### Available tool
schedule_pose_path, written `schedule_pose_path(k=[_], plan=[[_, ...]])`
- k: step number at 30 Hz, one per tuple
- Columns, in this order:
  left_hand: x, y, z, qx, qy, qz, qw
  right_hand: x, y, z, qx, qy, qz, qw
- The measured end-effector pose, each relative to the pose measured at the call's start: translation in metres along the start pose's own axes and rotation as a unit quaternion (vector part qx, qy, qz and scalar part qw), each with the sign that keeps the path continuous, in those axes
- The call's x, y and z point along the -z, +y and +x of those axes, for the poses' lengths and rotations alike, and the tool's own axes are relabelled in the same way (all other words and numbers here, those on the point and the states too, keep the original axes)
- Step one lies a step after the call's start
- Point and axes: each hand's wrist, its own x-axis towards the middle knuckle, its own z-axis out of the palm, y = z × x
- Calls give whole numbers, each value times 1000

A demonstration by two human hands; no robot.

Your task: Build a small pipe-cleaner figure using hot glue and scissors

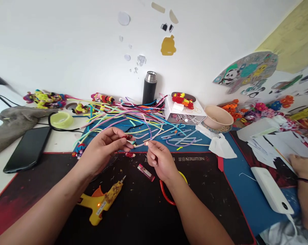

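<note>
My left hand [109,144] pinches a small dark red piece [127,136] between thumb and fingers, above the far edge of the black mat [143,207]. Close to its right, my right hand [160,158] is closed, with a tiny pale bead-like bit [147,143] at the fingertips. A thin pale stem [139,145] shows between the two hands. Just below my left fingers lies a small red fuzzy piece [130,154]. A yellow glue gun [103,202] with a lit orange light rests on the mat below my left hand.
Colourful pipe cleaners [118,114] lie behind my hands, near a black flask [149,89]. A small lighter-like item [146,172] and red-handled scissors [165,194] are on the mat. A phone [28,149] lies left; another person's hand [303,166] rests at right.
</note>
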Motion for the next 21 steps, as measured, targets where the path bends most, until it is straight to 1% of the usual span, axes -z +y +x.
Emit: schedule_pose_path(k=[5,9,16,19,21], plan=[[1,-1,-1,-41,13,36,998,0,2,0,1,1,-5,1000],[1,-1,-2,-53,28,75,995,1,3,1,2,-2,-12,1000],[5,-5,-2,-80,21,128,988,1,4,1,-1,-1,-10,1000],[3,-3,-3,-80,19,149,985,1,3,0,-2,0,-13,1000],[1,-1,-3,-61,10,152,986,1,3,0,-3,1,-14,1000]])
